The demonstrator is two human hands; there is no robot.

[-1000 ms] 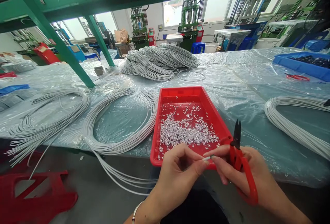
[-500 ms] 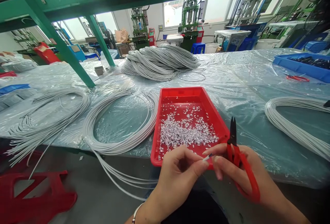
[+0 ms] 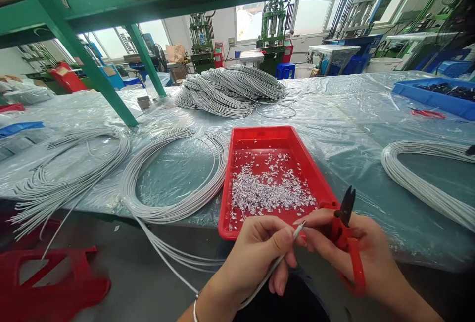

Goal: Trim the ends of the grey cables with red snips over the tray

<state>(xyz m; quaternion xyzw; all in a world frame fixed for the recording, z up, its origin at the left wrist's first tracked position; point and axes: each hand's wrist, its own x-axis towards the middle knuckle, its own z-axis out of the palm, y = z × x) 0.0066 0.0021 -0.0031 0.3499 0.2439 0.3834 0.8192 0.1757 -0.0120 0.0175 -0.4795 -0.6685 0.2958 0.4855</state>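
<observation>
Between thumb and fingers, my left hand [image 3: 265,248] pinches a white cable [image 3: 272,270] close to its end. The cable's tip points up and right, toward the fingertips of my right hand [image 3: 356,243]. A pair of red-handled scissors [image 3: 347,233] rests in my right hand, its dark blades pointing up. My right thumb and forefinger are at the cable tip; whether they touch it I cannot tell. Just beyond both hands lies a red tray [image 3: 319,171] holding many small silvery scraps [image 3: 267,188].
Coiled white cables [image 3: 174,213] lie left of the tray, and another coil [image 3: 393,163] lies right. A large cable bundle [image 3: 230,89] sits behind. A blue tray [image 3: 438,99] and red-handled tool [image 3: 426,113] are far right. A green frame [image 3: 92,74] crosses the left side.
More of the cable now shows, tilted upward, below my left hand. My right hand has turned, so the scissors' blades sit lower and lean further right.
</observation>
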